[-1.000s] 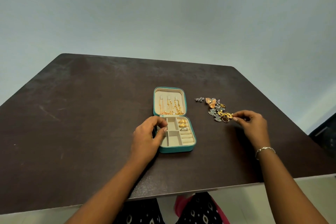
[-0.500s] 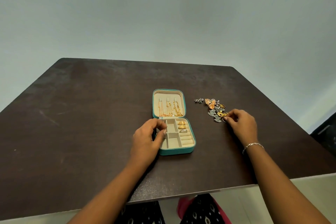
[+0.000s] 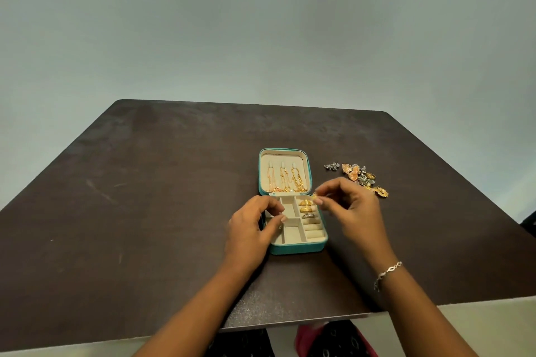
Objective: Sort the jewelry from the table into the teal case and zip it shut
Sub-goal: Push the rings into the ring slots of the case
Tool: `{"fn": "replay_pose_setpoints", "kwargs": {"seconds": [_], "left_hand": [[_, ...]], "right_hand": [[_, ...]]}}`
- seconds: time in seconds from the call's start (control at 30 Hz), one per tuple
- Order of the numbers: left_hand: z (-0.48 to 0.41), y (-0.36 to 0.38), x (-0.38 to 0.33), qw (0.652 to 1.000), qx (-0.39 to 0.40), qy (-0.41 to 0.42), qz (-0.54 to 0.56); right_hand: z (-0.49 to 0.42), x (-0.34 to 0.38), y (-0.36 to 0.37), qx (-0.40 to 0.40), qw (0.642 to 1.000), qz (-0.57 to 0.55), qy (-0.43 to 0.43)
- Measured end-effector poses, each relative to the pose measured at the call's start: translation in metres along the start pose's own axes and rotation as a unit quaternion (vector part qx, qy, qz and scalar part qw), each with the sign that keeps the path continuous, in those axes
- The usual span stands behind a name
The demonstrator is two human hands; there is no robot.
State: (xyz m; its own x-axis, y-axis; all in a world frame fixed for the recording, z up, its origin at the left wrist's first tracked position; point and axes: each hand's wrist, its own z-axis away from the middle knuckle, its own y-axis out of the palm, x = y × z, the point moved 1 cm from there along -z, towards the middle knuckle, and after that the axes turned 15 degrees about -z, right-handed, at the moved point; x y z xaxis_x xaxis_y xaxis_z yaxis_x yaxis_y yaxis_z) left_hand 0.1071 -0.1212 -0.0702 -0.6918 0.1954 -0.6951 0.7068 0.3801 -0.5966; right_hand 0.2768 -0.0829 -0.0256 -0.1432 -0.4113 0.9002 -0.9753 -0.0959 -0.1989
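Open teal case [image 3: 298, 248] just right of centre on the desk [image 3: 145, 197]. Gold chains [image 3: 285, 181] in the far lid, three rings [image 3: 307, 206] in the right-hand slots of the near tray. Pinching a small gold piece [image 3: 314, 197] with the right hand [image 3: 352, 206], right over the tray's far right corner. Gripping the tray's left edge with the left hand [image 3: 251, 229], fingers curled. Loose jewelry [image 3: 358, 175] heaped right of the lid, apart from it. Silver bracelet [image 3: 387, 272] on the right wrist.

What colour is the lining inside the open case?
Cream lining, seen best in the head view.
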Motion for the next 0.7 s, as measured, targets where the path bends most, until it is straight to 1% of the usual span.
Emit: {"fn": "replay_pose_setpoints", "kwargs": {"seconds": [0.13, 0.23, 0.33, 0.47, 0.7], "left_hand": [[0.0, 0.0, 0.001, 1.0, -0.003, 0.006, 0.014], [0.0, 0.0, 0.002, 1.0, -0.008, 0.015, 0.008], [-0.001, 0.001, 0.003, 1.0, -0.009, 0.017, 0.002], [-0.001, 0.001, 0.004, 1.0, -0.013, 0.016, 0.009], [-0.001, 0.001, 0.003, 1.0, -0.006, 0.013, 0.0]], "right_hand": [[0.008, 0.004, 0.02, 0.07, 0.995, 0.054, -0.051], [0.013, 0.002, 0.028, 0.094, 0.989, 0.078, -0.081], [0.015, -0.001, 0.03, 0.098, 0.986, 0.09, -0.102], [0.016, -0.003, 0.029, 0.081, 0.987, 0.091, -0.11], [0.014, -0.004, 0.027, 0.083, 0.989, 0.091, -0.084]]}}
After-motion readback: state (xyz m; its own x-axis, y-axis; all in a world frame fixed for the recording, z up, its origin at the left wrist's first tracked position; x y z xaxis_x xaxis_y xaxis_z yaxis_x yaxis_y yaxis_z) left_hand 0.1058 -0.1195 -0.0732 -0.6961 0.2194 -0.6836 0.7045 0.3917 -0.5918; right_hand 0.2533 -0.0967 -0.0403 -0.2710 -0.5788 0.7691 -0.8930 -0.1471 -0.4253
